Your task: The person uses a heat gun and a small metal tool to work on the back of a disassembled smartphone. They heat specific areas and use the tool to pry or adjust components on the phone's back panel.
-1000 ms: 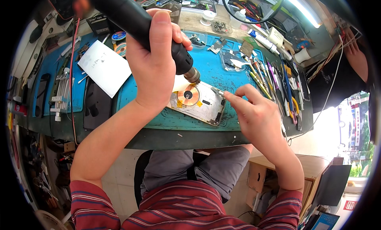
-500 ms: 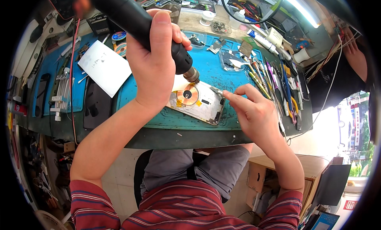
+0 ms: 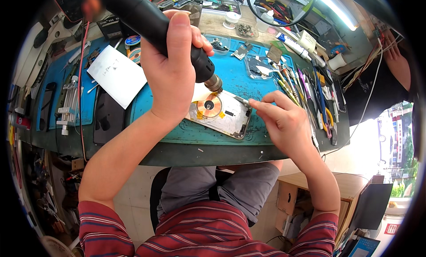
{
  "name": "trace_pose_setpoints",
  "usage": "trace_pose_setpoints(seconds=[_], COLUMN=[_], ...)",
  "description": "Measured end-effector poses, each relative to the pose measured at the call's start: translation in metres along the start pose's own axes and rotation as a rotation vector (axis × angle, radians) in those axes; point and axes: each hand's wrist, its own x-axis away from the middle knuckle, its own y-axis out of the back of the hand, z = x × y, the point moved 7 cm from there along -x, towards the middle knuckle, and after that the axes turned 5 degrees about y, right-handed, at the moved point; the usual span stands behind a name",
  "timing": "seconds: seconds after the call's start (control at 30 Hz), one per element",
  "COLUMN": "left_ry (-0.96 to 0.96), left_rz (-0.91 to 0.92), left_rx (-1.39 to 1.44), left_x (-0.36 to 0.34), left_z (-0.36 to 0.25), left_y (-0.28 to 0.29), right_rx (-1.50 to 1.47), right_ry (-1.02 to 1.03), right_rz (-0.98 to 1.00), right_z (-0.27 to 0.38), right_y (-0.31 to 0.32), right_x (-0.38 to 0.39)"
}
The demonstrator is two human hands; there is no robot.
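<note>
My left hand (image 3: 172,70) is wrapped round the black handle of a hot air gun (image 3: 142,22), which slants down to the right. Its metal nozzle (image 3: 214,83) sits just over the far edge of a phone back housing (image 3: 231,127). A round copper coil (image 3: 209,107) with bits of yellow tape lies in that housing. At the housing's right-hand far corner is my right hand (image 3: 284,119), thumb and index finger pinched at a small silvery piece along the edge. What exactly those fingertips hold is too small to make out.
A blue work mat (image 3: 177,135) lies under the housing. Tweezers, pliers (image 3: 327,117) and other hand tools crowd its right side. White paper (image 3: 117,75) and a dark phone panel (image 3: 106,117) lie left. Small parts trays (image 3: 262,68) stand behind. Another person's arm (image 3: 396,62) shows far right.
Almost nothing differs. My right hand has shifted very slightly at the housing's corner; the hot air gun and the housing stay in place.
</note>
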Motion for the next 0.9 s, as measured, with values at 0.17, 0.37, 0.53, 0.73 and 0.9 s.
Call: trace_pose_setpoints(seconds=[0.17, 0.37, 0.53, 0.73, 0.9], left_ry=[0.001, -0.008, 0.008, 0.018, 0.016], left_rz=[-0.001, -0.018, 0.005, 0.011, 0.01], left_rx=[0.001, 0.078, -0.041, -0.047, -0.051], left_x=[-0.0003, -0.0018, 0.0005, 0.001, 0.0008], left_z=[0.0, 0.0001, -0.0002, -0.0005, -0.0001], left_y=[0.0004, 0.001, 0.0002, -0.0003, -0.0003], right_rx=[-0.039, -0.009, 0.012, -0.028, -0.045], right_ry=[-0.001, 0.008, 0.025, 0.015, 0.018], right_rz=[0.004, 0.002, -0.006, -0.018, -0.025], right_z=[-0.0043, -0.0017, -0.0022, -0.0037, -0.0038], right_y=[-0.0008, -0.0017, -0.0024, -0.004, -0.0044], right_x=[-0.0011, -0.001, -0.0006, -0.0007, -0.002])
